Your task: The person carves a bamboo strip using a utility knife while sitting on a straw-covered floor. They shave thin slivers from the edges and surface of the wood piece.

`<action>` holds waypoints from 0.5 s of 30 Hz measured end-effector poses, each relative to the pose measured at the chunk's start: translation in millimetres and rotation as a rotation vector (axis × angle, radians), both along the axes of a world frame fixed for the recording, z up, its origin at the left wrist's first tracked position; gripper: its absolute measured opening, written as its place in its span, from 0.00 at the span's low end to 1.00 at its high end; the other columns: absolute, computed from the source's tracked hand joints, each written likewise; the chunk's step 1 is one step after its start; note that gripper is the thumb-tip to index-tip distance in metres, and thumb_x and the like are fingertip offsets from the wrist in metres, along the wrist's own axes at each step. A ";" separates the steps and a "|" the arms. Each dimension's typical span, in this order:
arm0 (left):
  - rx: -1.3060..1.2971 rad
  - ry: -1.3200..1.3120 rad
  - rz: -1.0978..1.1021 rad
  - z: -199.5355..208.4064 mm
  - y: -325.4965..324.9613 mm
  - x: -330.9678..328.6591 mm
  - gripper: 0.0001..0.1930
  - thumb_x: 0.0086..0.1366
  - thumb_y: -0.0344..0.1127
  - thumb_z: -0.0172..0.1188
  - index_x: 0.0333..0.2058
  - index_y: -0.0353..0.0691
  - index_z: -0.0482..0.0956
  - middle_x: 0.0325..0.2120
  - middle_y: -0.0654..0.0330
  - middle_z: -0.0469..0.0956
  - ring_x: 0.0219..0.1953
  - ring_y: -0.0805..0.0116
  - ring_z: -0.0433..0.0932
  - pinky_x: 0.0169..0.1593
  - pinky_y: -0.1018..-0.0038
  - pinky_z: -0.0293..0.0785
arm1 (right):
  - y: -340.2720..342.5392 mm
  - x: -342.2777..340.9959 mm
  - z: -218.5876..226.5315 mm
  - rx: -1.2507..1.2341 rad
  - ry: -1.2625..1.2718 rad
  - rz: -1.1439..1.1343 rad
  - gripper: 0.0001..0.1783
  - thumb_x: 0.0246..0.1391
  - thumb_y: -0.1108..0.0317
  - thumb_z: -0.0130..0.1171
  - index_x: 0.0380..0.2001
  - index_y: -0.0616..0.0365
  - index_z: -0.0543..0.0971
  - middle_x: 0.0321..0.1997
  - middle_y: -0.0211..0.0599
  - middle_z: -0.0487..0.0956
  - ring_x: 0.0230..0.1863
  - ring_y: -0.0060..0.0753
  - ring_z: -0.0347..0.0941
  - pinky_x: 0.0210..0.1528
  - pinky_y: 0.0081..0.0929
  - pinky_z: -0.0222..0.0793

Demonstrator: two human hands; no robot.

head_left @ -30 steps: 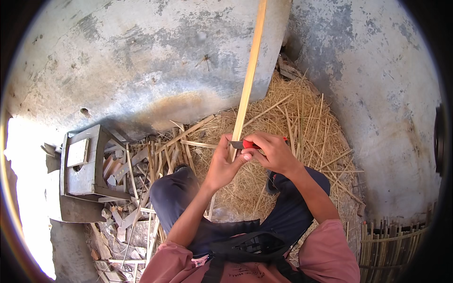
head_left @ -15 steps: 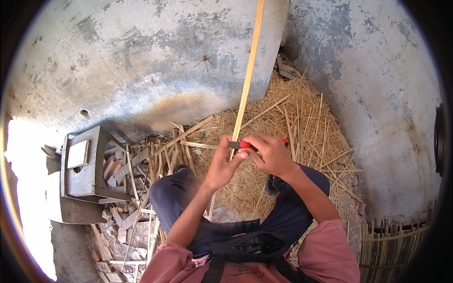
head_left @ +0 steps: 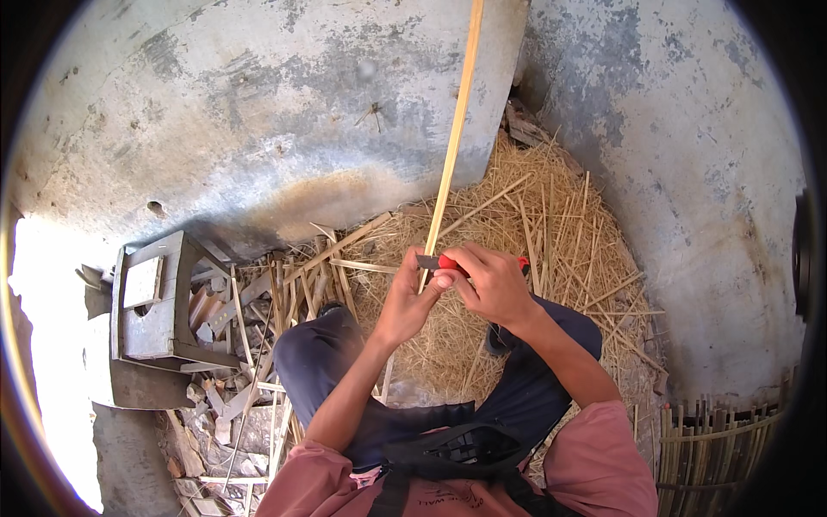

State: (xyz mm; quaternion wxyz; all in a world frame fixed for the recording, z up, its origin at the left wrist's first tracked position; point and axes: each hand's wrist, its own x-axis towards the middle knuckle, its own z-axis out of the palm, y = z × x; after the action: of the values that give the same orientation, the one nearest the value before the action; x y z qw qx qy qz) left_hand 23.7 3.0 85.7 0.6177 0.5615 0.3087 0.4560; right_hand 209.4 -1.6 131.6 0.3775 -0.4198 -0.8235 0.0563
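My right hand (head_left: 489, 280) is closed round the red handle of a knife (head_left: 428, 262), whose short grey blade points left. The blade lies across a long, pale strip that looks like split bamboo (head_left: 454, 138). My left hand (head_left: 406, 300) grips this strip near its lower end, with the thumb close to the blade and to my right thumb. From my hands the strip rises at a slight slant, past the wall, to the top edge of the view. My fingers partly hide its lower end.
Shavings and loose strips (head_left: 551, 224) cover the floor ahead and to the right. A wooden box-like frame (head_left: 155, 297) lies at left beside rubble and sticks. Weathered walls (head_left: 345, 95) stand close ahead and right. A slatted bamboo piece (head_left: 719, 444) is at lower right.
Almost nothing differs. Both hands keep their hold, and the knife and strip stay in nearly the same place, with only a very slight shift of the right hand.
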 end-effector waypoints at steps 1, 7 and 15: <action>0.000 0.002 0.001 -0.5 0.0 -0.1 0.14 0.77 0.37 0.63 0.51 0.39 0.70 0.38 0.68 0.73 0.36 0.83 0.68 0.39 0.81 0.67 | 0.0 -0.5 0.3 0.003 -0.001 -0.003 0.10 0.61 0.64 0.67 0.41 0.55 0.79 0.32 0.36 0.80 0.29 0.46 0.80 0.29 0.40 0.73; 0.032 0.018 0.048 4.0 -1.3 3.7 0.13 0.77 0.39 0.62 0.51 0.39 0.71 0.34 0.69 0.72 0.32 0.83 0.67 0.35 0.80 0.67 | -0.4 -1.0 0.2 -0.003 -0.004 -0.028 0.10 0.62 0.64 0.66 0.43 0.56 0.79 0.33 0.36 0.82 0.30 0.45 0.82 0.30 0.39 0.75; -0.011 0.006 0.047 2.5 -0.8 5.1 0.14 0.78 0.43 0.60 0.50 0.40 0.71 0.28 0.71 0.69 0.27 0.84 0.65 0.30 0.80 0.64 | 1.5 -1.2 -1.0 0.025 -0.028 -0.057 0.13 0.64 0.60 0.65 0.43 0.57 0.81 0.33 0.37 0.82 0.30 0.43 0.82 0.29 0.38 0.76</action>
State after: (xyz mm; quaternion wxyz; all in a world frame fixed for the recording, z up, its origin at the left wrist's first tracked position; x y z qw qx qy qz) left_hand 28.8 2.2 88.2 0.6090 0.5521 0.3263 0.4667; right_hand 208.2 -0.1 130.5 0.3728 -0.4389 -0.8170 0.0295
